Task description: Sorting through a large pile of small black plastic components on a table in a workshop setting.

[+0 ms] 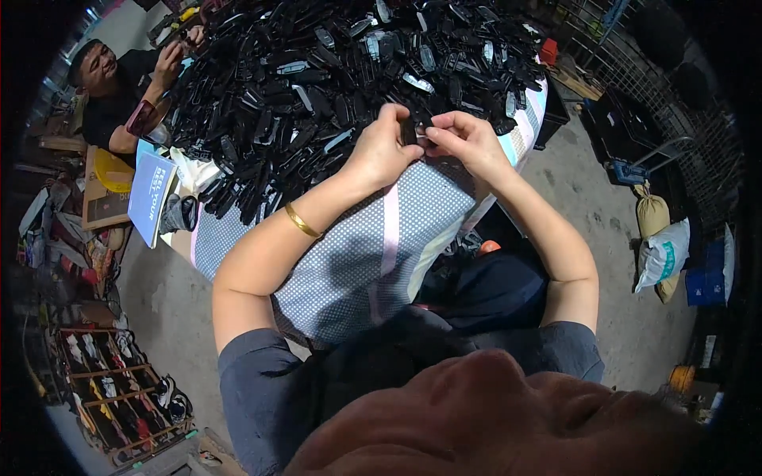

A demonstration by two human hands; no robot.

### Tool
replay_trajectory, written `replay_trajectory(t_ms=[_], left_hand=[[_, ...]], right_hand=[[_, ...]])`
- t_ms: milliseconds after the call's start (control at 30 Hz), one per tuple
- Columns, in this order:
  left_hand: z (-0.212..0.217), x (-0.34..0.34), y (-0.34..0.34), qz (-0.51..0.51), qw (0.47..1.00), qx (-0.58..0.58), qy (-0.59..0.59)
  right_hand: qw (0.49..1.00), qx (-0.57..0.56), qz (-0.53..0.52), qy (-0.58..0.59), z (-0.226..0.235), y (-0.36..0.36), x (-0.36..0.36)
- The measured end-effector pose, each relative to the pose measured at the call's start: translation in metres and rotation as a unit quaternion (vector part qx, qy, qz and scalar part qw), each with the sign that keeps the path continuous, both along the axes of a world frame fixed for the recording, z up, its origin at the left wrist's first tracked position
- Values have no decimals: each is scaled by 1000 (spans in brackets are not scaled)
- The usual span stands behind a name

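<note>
A broad heap of black plastic pieces point(309, 103), long and narrow, some with shiny faces, covers the far part of the table. At its near edge my left hand point(379, 155) grips one narrow black plastic piece point(408, 133) upright between thumb and fingers. Close beside it, my right hand point(470, 149) has thumb and forefinger pinched at the side of that piece. Whatever sits between those right fingertips is too small to make out. Both hands are above the grey patterned tablecloth point(349, 262), which has a pink stripe.
A co-worker point(119, 87) sits at the far left of the heap, hands raised. A blue booklet point(152, 194) lies at the table's left edge. White sacks point(665, 252) and a blue box point(709, 274) stand right; a rack point(119, 389) is lower left.
</note>
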State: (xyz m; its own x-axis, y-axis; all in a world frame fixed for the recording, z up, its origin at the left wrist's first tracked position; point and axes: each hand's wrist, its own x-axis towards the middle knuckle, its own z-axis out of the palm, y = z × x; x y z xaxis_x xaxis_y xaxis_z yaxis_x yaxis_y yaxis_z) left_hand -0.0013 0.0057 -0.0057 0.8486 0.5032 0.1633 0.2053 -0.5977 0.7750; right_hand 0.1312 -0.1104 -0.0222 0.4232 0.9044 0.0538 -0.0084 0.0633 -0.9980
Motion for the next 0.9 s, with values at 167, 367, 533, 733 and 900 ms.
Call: replay_trajectory(t_ms=[167, 367, 533, 733, 900], left_hand=[[18, 1, 0, -21, 995, -96, -11], [18, 2, 1, -54, 953, -262, -143], [18, -1, 8, -80, 977, -135, -142], [28, -4, 7, -89, 989, -111, -37], [16, -1, 2, -105, 951, -233, -176]], right_hand=[[988, 35, -48, -142, 2, -4, -8], [969, 80, -97, -213, 4, -5, -7], [937, 126, -112, -306, 5, -4, -8], [909, 135, -126, -374, 10, -6, -7], [887, 163, -134, -410, 9, -3, -12]])
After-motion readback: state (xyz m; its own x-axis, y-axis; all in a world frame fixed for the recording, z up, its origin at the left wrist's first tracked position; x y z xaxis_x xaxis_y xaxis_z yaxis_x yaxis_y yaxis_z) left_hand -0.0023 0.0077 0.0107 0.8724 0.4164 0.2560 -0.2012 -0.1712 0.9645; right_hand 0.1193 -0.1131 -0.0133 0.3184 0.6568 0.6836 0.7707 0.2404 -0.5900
